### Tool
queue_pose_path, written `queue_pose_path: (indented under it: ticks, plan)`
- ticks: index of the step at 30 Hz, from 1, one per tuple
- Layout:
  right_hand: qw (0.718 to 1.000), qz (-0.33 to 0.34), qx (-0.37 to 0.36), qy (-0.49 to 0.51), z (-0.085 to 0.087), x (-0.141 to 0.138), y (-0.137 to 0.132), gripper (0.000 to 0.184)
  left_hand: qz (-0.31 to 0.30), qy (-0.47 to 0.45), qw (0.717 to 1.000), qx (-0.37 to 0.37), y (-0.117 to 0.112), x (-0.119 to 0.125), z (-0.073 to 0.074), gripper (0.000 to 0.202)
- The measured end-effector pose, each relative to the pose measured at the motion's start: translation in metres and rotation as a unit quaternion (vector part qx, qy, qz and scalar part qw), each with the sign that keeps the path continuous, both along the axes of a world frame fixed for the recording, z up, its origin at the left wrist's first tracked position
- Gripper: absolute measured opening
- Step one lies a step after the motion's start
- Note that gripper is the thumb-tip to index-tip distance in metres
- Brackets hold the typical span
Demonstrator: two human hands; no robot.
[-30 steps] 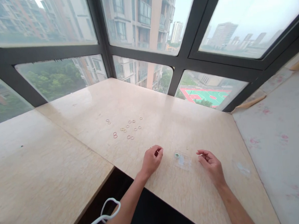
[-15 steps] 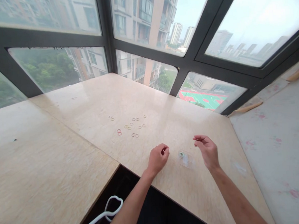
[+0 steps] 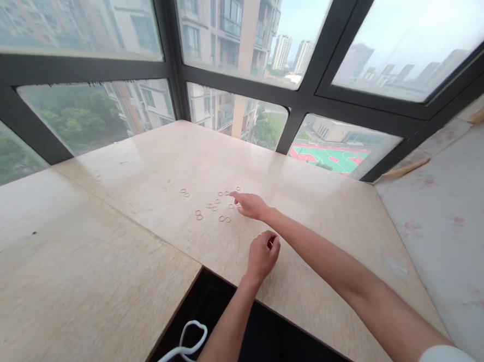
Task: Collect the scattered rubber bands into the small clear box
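Observation:
Several small rings (image 3: 213, 205), gold and a pink pair, lie scattered on the beige marble table (image 3: 151, 175). My right hand (image 3: 249, 204) reaches far forward across the table, fingertips pointing left at the rings on the right side of the scatter, fingers extended and close together. My left hand (image 3: 263, 253) rests near the table's front edge, fingers curled in a loose pinch; what it holds, if anything, is too small to make out. My right forearm hides the small clear bag that lay by the front edge.
A dark-framed window wraps the table's far sides. A second beige slab (image 3: 67, 268) joins on the left. A white cable (image 3: 182, 346) hangs in the dark gap below. A floral cloth surface (image 3: 457, 211) lies to the right.
My right hand has moved from beside the clear bag forward and left to the scattered rings. My left hand has stayed curled in place.

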State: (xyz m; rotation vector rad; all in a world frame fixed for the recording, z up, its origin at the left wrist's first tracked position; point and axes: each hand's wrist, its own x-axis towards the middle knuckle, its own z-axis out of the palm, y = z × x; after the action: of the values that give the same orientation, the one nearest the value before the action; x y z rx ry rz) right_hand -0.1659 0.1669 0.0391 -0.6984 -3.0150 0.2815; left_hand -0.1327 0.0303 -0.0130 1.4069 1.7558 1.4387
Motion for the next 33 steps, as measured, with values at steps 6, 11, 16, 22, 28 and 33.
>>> queue_pose_path:
  ticks: [6,11,16,22,28,33]
  plan:
    - [0.998,-0.004,0.035,-0.061,-0.010,-0.011,0.006,0.052,0.005,-0.002,1.000,-0.004,0.000,0.000,0.000,0.016]
    - [0.996,-0.012,0.042,-0.081,-0.009,0.004,0.012,0.054,0.000,-0.004,1.000,0.000,0.001,0.000,0.000,0.018]
    - [0.997,-0.031,0.025,-0.071,-0.011,0.017,0.018,0.043,-0.003,-0.006,1.000,0.000,0.002,0.000,-0.001,0.018]
    - [0.998,-0.032,-0.056,-0.024,-0.012,0.028,0.025,0.027,-0.005,0.001,1.000,0.000,0.002,-0.001,-0.001,0.017]
    - [0.973,-0.073,-0.211,0.062,-0.019,0.064,0.031,0.019,0.004,-0.003,1.000,0.001,0.002,0.000,-0.002,0.017]
    - [0.918,-0.136,-0.333,0.165,-0.017,0.113,0.030,0.021,0.003,-0.004,1.000,0.004,0.003,-0.001,-0.002,0.017]
